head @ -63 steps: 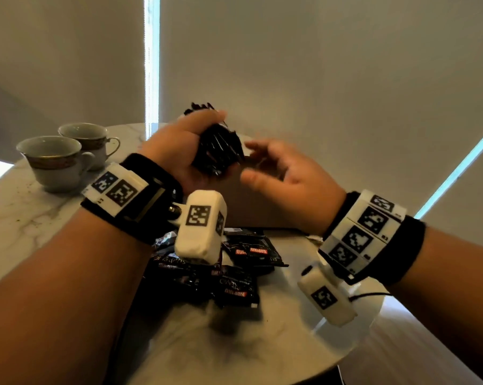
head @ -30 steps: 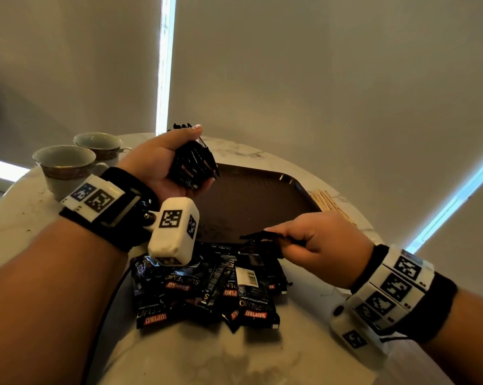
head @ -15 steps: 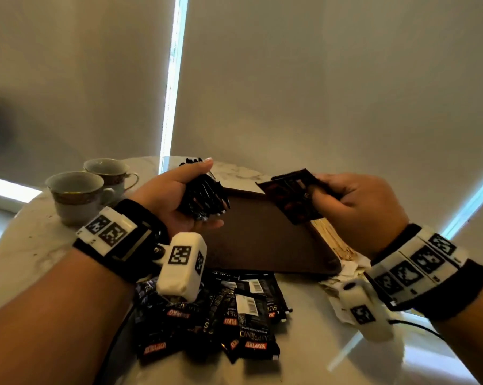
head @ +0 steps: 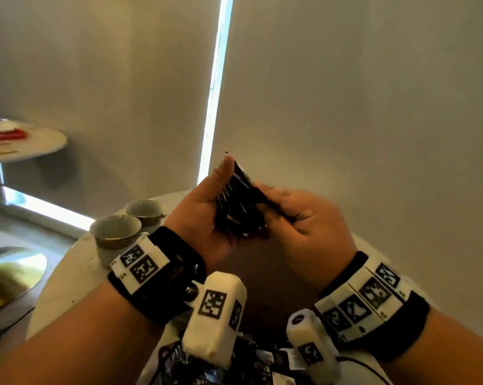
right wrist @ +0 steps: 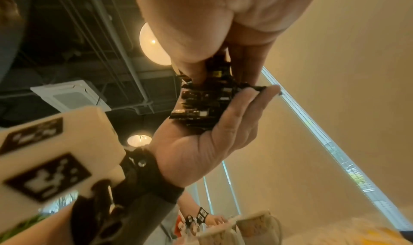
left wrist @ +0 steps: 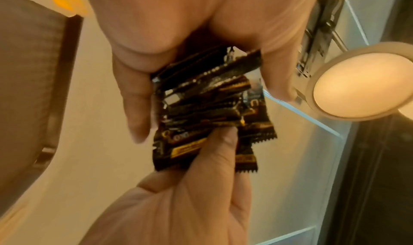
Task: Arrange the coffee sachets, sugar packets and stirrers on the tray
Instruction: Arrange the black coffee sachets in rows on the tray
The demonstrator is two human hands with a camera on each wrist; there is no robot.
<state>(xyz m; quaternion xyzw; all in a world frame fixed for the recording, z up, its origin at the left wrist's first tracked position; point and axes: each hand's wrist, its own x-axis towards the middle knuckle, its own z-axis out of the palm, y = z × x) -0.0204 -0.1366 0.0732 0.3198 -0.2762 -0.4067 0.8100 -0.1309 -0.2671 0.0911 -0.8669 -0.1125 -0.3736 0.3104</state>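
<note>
My left hand (head: 221, 201) is raised above the table and grips a stack of black coffee sachets (head: 239, 207) between thumb and fingers. My right hand (head: 279, 207) pinches one more black sachet (left wrist: 178, 148) and holds it against that stack (left wrist: 208, 96). In the right wrist view the stack (right wrist: 205, 103) lies in the left palm under my right fingers. The brown tray (head: 268, 273) shows dimly below the hands. Loose sachets (head: 234, 365) lie on the table near the bottom edge. Stirrers and sugar packets are out of sight.
Two teacups (head: 115, 232) (head: 146, 212) stand at the back left of the round marble table (head: 68, 279). Another round table (head: 26, 143) with red items is far left. Blinds cover the wall behind.
My right hand picked a sachet from the loose pile, lifted it over the tray and brought it to the stack in my left hand. Both hands rose; the view tilted up.
</note>
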